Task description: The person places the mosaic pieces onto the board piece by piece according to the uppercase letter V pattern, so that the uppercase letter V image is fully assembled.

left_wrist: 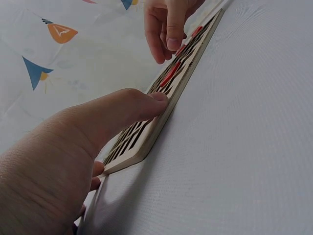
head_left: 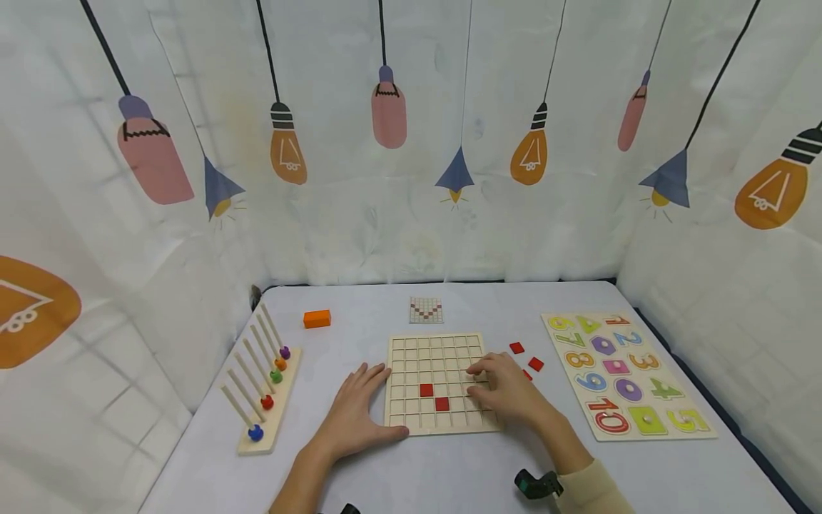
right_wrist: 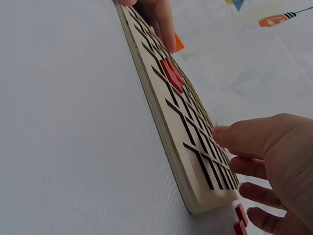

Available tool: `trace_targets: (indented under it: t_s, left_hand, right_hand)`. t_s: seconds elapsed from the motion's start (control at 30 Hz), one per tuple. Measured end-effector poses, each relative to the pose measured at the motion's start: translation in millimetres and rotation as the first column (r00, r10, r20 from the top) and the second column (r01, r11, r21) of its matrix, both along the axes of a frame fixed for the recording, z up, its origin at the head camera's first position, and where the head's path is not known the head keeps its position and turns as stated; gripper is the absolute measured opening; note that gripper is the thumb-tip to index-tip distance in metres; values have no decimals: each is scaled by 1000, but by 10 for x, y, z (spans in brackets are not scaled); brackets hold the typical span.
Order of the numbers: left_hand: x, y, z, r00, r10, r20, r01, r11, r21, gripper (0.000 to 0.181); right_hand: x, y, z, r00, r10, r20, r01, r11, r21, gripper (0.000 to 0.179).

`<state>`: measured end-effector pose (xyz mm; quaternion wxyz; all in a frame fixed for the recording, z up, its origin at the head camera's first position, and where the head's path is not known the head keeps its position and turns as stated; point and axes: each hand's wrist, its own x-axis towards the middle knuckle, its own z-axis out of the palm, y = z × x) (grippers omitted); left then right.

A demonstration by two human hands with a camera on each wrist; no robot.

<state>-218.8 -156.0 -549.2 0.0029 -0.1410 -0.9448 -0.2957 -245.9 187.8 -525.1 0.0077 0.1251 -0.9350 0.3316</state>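
A pale wooden grid board (head_left: 411, 421) lies flat, with two red square tiles set diagonally in its cells, one tile (head_left: 426, 390) farther back and the other tile (head_left: 442, 404) nearer. My left hand (head_left: 353, 414) rests at the board's front left corner, its straight fingers along the left edge and its thumb (left_wrist: 142, 105) on the front rim. Over the right side of the board hovers my right hand (head_left: 507, 389), thumb and fingers bent and apart. Nothing shows between them in the right wrist view. Beside it lie loose red tiles (head_left: 516, 348), partly hidden by the hand.
Behind the board lies a small pattern card (head_left: 426, 310), with an orange block (head_left: 317, 319) to its left. A peg stand (head_left: 282, 400) with coloured beads is at left. At right lies a number puzzle board (head_left: 642, 378). A dark device (head_left: 538, 485) sits by the right wrist.
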Motion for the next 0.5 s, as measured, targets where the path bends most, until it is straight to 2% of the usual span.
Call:
trace_targets:
  t_s: [0.5]
  left_hand:
    - [15, 3, 12, 1000, 4, 17, -4, 1000, 7, 124]
  right_hand:
    - [19, 366, -42, 999, -26, -28, 26, 1000, 2, 31]
